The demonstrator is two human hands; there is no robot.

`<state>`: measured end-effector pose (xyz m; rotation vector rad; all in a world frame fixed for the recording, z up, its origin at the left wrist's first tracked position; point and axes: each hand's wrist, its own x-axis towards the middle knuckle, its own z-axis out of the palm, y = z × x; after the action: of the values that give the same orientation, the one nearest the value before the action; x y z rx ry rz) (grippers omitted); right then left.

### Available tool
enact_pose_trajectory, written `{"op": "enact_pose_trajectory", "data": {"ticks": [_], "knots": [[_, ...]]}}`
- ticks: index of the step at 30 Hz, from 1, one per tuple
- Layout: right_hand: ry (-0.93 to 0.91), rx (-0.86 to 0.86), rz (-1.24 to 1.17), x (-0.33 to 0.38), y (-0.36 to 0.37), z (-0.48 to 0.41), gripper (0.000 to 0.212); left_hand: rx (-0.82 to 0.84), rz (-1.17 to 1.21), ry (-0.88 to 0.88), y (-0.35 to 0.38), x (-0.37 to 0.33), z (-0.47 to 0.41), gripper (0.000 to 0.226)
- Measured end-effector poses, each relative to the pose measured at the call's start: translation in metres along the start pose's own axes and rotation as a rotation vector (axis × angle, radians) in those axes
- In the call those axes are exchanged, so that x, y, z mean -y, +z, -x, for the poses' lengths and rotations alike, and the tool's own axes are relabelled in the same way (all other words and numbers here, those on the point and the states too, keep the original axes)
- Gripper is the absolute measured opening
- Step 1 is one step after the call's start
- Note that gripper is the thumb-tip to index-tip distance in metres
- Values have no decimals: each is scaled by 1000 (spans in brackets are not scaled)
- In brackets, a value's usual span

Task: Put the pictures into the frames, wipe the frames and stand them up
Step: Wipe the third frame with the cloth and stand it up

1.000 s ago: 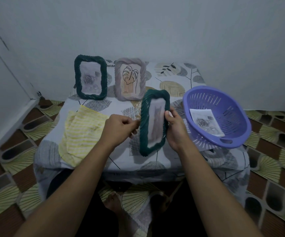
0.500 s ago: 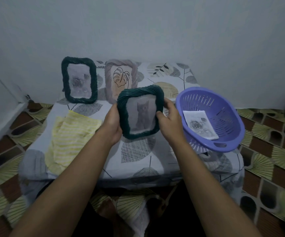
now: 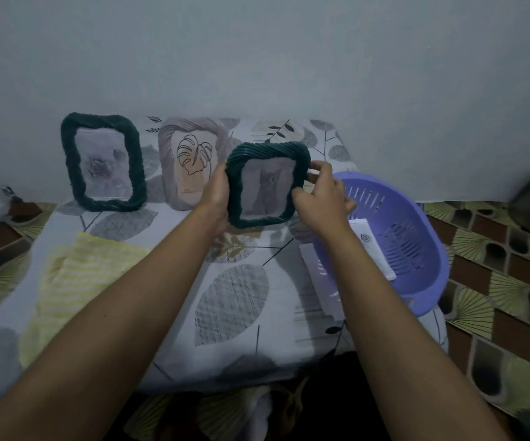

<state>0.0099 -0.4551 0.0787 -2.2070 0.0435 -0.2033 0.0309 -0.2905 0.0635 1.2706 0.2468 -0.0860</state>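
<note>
Head camera looks down on a low table covered by a leaf-printed tablecloth [image 3: 232,307], pushed against a pale wall. On its right side sits a purple slotted plastic basket [image 3: 400,237], and inside it lies one loose picture [image 3: 375,249] with a rose drawing, partly hidden behind the right forearm. On the left side of the table lies a yellow striped cloth [image 3: 76,281], flat and a little crumpled.

At the back two frames stand upright near the wall: a dark green frame [image 3: 103,163] with a greyish flower picture, and just beside it a lilac-grey frame [image 3: 190,163] with a line drawing of a leaf.

The person holds a third frame, the green frame with a cat picture [image 3: 267,186], upright to the right of the lilac-grey one. The left hand [image 3: 216,198] grips its left edge and the right hand [image 3: 324,195] pinches its right edge. Whether its bottom touches the table, I cannot tell.
</note>
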Motion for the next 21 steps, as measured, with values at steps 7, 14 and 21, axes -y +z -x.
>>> {"op": "enact_pose_trajectory", "data": {"ticks": [7, 14, 21], "knots": [[41, 67, 48, -9, -6, -37, 55, -40, 1, -36, 18, 3, -50, 50], [28, 110, 61, -13, -6, -62, 61, -114, 31, -78, 23, 9, -86, 59], [31, 138, 80, -15, -2, -75, 69, -163, 79, -143, 24, 11, -105, 56]]}}
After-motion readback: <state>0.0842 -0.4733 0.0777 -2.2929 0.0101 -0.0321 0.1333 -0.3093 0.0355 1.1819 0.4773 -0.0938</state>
